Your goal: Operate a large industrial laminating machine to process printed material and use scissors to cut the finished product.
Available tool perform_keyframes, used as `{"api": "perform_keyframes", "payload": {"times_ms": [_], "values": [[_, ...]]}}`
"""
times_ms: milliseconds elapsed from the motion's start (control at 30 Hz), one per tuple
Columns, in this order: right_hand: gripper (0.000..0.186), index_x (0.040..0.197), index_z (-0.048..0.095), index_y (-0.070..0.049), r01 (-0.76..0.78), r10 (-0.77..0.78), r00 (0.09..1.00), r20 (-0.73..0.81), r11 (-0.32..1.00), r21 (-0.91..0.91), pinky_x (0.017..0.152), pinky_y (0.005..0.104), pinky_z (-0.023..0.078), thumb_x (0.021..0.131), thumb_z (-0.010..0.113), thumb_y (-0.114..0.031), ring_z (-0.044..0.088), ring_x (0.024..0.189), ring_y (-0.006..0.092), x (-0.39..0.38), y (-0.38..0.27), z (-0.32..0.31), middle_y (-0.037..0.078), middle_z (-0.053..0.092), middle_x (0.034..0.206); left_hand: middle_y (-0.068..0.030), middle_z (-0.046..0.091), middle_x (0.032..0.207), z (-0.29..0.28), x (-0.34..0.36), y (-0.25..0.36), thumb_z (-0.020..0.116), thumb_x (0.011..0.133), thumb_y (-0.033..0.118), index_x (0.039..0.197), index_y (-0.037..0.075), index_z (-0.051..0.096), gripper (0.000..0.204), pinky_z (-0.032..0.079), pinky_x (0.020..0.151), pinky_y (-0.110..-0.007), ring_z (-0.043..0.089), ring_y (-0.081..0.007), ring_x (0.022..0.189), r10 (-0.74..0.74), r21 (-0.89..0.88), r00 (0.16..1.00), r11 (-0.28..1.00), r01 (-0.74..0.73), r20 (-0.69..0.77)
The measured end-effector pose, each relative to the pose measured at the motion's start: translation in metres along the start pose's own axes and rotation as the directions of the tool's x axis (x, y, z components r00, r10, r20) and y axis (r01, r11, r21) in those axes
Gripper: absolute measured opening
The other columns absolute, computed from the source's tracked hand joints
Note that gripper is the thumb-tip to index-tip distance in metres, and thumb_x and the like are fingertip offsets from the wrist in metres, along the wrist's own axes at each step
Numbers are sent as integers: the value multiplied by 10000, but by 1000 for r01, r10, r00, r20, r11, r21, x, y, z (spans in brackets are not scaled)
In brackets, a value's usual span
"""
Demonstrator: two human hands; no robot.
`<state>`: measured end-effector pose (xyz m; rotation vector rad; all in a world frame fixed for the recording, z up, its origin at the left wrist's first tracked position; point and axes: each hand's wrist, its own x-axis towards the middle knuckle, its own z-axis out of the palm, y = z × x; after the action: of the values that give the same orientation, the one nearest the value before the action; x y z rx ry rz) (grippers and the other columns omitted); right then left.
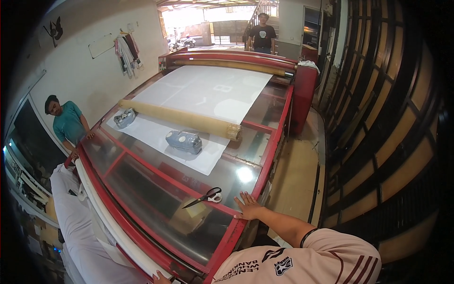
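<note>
The right hand (248, 207) lies palm down at five o'clock, fingers spread, on the corner of a red frame (226, 244), with nothing in its grasp. The left hand (161, 278) is cut off at seven o'clock; only a few fingers show, at or just beside the near end of a white roll (113, 227), and whether they grip it cannot be told. The roll runs from seven to nine o'clock along the frame; it looks soft outside and probably heavy, easier taken at both ends. Near the right hand, at seven o'clock, lie scissors (205, 197), likely light and rigid, safest held by the handles. Toward eleven, a white sheet (203, 78) looks thin and easily creased, best taken by opposite edges; a tan tube (179, 118), seemingly stiff, and two grey bundles (183, 142) rest on it.
</note>
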<state>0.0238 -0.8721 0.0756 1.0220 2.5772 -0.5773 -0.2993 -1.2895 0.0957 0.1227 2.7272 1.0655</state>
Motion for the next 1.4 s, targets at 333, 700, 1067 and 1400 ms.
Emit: {"api": "perform_keyframes", "payload": {"times_ms": [333, 700, 1067, 1400], "values": [[1019, 1606, 29, -143, 23, -24, 998, -51, 1000, -22, 1222, 516, 48, 895, 414, -764, -31, 1519, 434, 1, 1, 10, 264, -41, 1639, -250, 702, 885, 7, -5, 41, 629, 909, 288, 848, -23, 731, 333, 513, 831, -424, 673, -361, 860, 142, 150, 988, 980, -132, -55], [971, 1595, 139, -133, 51, -49, 994, -98, 998, 22, 1221, 506, 111, 888, 555, -654, 62, 1513, 441, 4, 11, 10, 264, 68, 1634, -261, 686, 828, 13, -12, 106, 630, 904, 271, 793, -24, 732, 331, 504, 809, -444, 661, -386, 823, 434, 355, 889, 862, -361, -149], [820, 1498, 348, -33, -246, 471, 855, -218, 738, 628, 1159, 452, 322, 873, 680, -448, 364, 1408, 412, -136, 168, 180, 254, 389, 1514, -237, 514, 553, 37, 8, 288, 644, 901, 270, 708, -76, 638, 396, 387, 562, -494, 492, -335, 496, 611, 201, 778, 789, -581, -147], [516, 1016, 749, -40, -859, 658, 503, 560, 453, 238, 848, 449, 541, 917, 603, -526, 691, 897, 298, -285, 394, 384, 126, 734, 954, -261, 538, 568, 184, 7, 482, 659, 843, 240, 655, -96, 628, 386, 414, 572, -512, 555, -391, 529, 720, 303, 675, 687, -661, -161]]}}
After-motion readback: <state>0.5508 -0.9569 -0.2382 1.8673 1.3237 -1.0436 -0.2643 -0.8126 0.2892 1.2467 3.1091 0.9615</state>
